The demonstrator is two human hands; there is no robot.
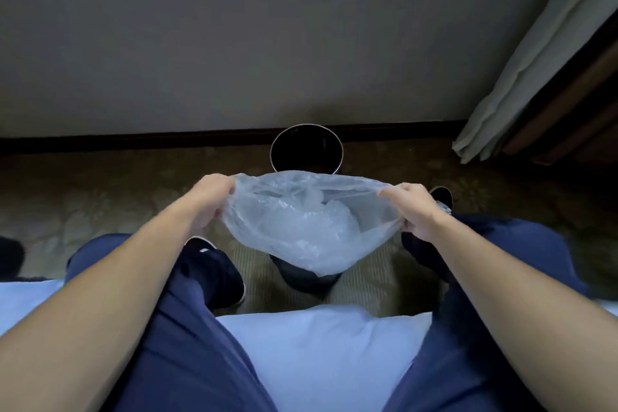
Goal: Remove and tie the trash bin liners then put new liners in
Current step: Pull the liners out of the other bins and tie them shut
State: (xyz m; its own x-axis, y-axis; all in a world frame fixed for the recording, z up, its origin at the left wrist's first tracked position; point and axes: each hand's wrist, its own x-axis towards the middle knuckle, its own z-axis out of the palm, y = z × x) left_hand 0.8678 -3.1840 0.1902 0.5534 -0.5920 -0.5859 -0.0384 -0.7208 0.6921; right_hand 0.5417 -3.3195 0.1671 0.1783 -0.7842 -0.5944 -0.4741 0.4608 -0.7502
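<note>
Our left hand (pixel 209 202) and right hand (pixel 416 211) each pinch an edge of a clear plastic bag (pixel 301 224), holding it open; a black bin (pixel 301 144) stands beyond.

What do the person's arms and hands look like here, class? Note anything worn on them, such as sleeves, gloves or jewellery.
The left hand and the right hand are bare, with no gloves, and no ring or watch shows. Both forearms are bare too, with no sleeve in view right up to the picture's edge. No markings show on them.
</note>
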